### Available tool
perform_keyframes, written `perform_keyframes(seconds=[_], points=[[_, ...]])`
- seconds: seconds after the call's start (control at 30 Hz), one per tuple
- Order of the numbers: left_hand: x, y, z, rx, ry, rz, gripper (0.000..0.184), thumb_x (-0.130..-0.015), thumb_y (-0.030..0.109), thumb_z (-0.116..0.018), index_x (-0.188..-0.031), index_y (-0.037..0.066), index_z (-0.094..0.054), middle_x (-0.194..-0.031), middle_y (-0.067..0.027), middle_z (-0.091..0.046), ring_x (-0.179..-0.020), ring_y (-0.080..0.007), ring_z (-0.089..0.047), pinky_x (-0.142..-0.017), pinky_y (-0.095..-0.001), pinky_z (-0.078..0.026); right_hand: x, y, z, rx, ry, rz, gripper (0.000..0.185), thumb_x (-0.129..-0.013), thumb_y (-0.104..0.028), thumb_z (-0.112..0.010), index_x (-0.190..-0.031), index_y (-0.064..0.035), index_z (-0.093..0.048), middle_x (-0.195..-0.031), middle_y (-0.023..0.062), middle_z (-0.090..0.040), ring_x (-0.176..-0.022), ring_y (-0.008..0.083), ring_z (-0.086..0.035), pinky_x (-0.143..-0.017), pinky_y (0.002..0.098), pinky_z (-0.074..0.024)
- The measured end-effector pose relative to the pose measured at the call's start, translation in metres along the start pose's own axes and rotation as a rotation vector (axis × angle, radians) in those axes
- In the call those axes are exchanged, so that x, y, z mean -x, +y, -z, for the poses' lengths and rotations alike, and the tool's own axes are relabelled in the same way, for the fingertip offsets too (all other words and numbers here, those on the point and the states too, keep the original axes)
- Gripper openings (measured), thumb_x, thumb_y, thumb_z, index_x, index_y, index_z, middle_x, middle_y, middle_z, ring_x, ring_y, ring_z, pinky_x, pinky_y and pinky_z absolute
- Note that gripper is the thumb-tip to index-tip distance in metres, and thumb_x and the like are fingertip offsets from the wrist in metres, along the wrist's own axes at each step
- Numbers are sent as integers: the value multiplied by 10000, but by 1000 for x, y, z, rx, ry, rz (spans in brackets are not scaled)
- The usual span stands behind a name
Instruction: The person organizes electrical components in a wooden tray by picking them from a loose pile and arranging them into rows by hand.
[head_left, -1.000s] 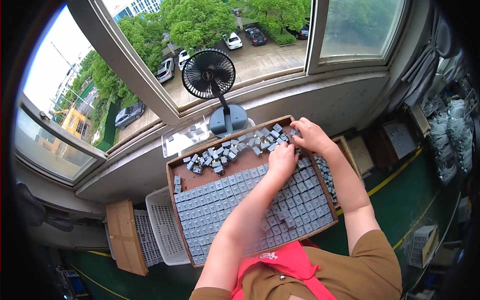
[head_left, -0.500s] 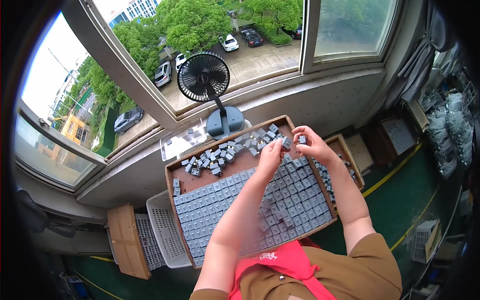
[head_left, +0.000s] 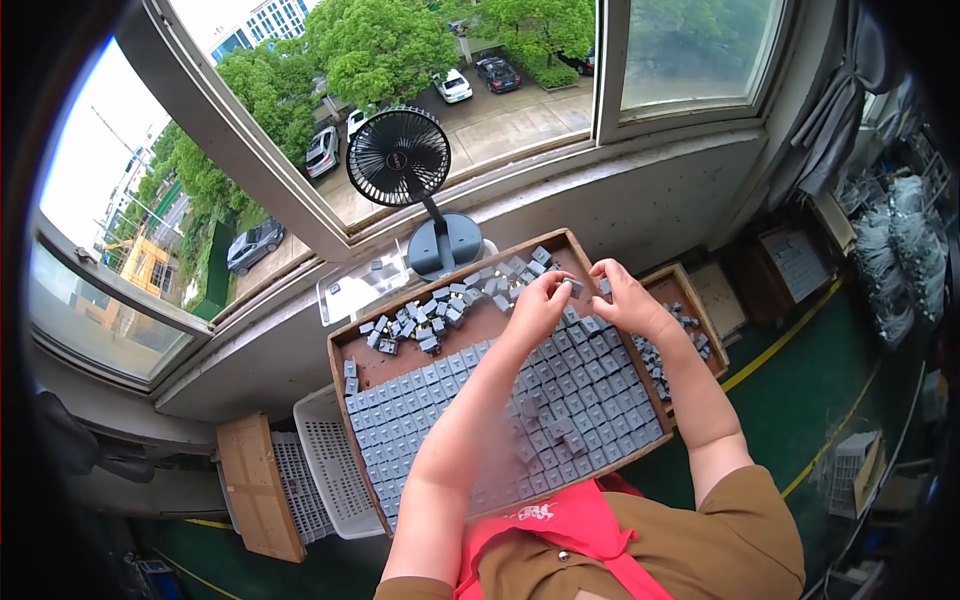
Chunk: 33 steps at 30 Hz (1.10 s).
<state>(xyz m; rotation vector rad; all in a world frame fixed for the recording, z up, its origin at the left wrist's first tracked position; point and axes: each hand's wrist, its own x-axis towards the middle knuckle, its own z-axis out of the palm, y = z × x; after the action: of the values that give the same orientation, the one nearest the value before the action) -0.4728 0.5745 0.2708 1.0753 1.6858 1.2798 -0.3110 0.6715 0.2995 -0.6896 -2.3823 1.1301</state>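
Right of centre, over the tray's far end, the left hand pinches a grey block, the right hand a second block.
Narrow bare board separates tight rows from a loose heap inside the rimmed wooden tray; green floor lies lower right.

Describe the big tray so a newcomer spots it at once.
Find the black fan. Just below it in view, under the left hand and the right hand, is the large wood-rimmed tray. Its neat rows of grey blocks, beside a loose heap, set it apart from the smaller tray on its right, which shows only jumbled pieces.
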Motion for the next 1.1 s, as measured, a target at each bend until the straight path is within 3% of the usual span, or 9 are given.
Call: perform_keyframes(seconds=[0.03,0.07,0.13,0.3,0.43,0.67,0.77,0.93,1.1], points=[[3,17,1,-261,-38,-13,246,-907,198,-577,-1066,24,-648,-1035,-134,-659,-944,-236,-638,-795,-368,-512,1,5,1,-26,-46,-47,363,-828,-136,-655,-1123,-17,-479,-1098,175,-542,-987,275,-572,-854,348,-481],[1,9,-1,-261,-37,-11,246,-907,198,-577,-1066,24,-648,-1035,-134,-659,-944,-236,-638,-795,-368,-512,2,15,1,-27,-48,-48,363,-828,-136,-655,-1123,-17,-479,-1098,175,-542,-987,275,-572,-854,348,-481],[-4,-6,-11,-714,57,-436,202,-874,231,-575,-916,76,-699,-890,-124,-641,-887,-302,-612,-769,-390,-521,1,27,1,139,-91,16,339,-842,-118,-637,-1137,-27,-496,-1181,185,-496,-1067,296,-546,-903,353,-461],[-12,1,-29,-1050,-20,-360,202,-841,262,-620,-847,70,-683,-868,-99,-640,-900,-270,-609,-755,-382,-528,6,9,7,197,-27,20,374,-830,-126,-662,-1160,-33,-512,-1124,187,-582,-1010,331,-594,-862,371,-488],[-11,5,-36,-1085,8,-230,222,-839,277,-628,-881,62,-667,-854,-85,-643,-909,-265,-612,-752,-372,-528,6,-1,13,216,-10,-34,370,-808,-179,-698,-1120,-40,-555,-964,185,-659,-882,341,-641,-787,381,-512],[14,-2,-33,-985,44,-240,286,-822,311,-657,-889,34,-637,-968,-125,-605,-939,-280,-607,-785,-389,-528,-7,12,2,170,95,72,247,-785,-241,-712,-914,-45,-634,-932,144,-650,-849,322,-632,-760,375,-511],[21,-3,-33,-912,84,-187,288,-784,267,-676,-906,10,-637,-984,-132,-606,-940,-291,-605,-799,-397,-527,-24,8,-19,445,136,135,249,-761,-324,-733,-830,-99,-649,-892,58,-545,-885,249,-594,-749,371,-507],[22,-6,-35,-891,95,-192,317,-777,298,-695,-893,5,-664,-998,-137,-617,-935,-282,-596,-826,-371,-523,-33,20,-39,729,230,249,285,-742,-325,-725,-684,-86,-581,-816,84,-543,-792,267,-596,-667,386,-513],[21,-12,-38,-883,153,-226,283,-769,292,-697,-854,23,-670,-958,-126,-616,-921,-275,-595,-775,-362,-537,-19,25,-35,800,222,303,291,-809,-311,-678,-668,-79,-572,-789,96,-508,-734,279,-574,-625,401,-499]])
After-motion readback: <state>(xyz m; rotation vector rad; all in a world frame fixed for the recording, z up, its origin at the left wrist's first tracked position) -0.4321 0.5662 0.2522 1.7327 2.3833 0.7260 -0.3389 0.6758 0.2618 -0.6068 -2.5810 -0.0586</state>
